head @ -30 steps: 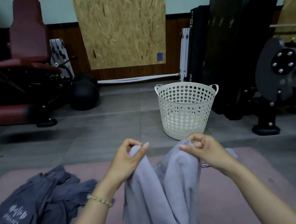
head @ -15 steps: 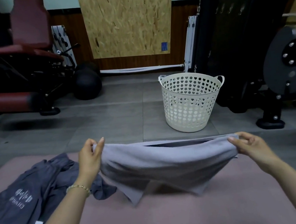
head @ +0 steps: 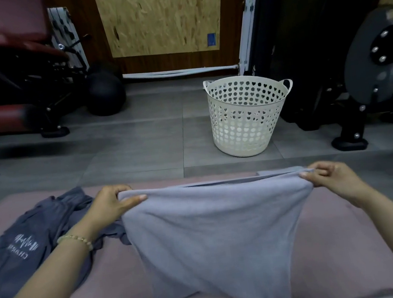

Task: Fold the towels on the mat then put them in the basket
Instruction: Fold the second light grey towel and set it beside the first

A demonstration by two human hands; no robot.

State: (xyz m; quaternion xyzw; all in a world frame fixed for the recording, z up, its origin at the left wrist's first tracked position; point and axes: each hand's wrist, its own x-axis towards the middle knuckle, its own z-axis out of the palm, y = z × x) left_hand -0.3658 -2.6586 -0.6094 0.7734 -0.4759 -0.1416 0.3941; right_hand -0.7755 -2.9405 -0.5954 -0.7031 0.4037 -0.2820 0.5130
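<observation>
Lilac-grey terry, the towel [head: 214,234] hung stretched between both hands above the pink mat [head: 340,242], its top edge taut and its lower part draping down. The left hand [head: 109,205], a beaded bracelet [head: 76,239] on its wrist, pinched the left top corner between thumb and curled fingers, and the right hand [head: 329,176] pinched the right corner likewise, forearms reaching forward and spread apart. A dark grey cloth [head: 28,246] lay crumpled on the mat to the left, bearing a white waveform mark and upside-down letters starting "CHAN", while the white perforated basket [head: 247,122] stood on the floor beyond the mat.
</observation>
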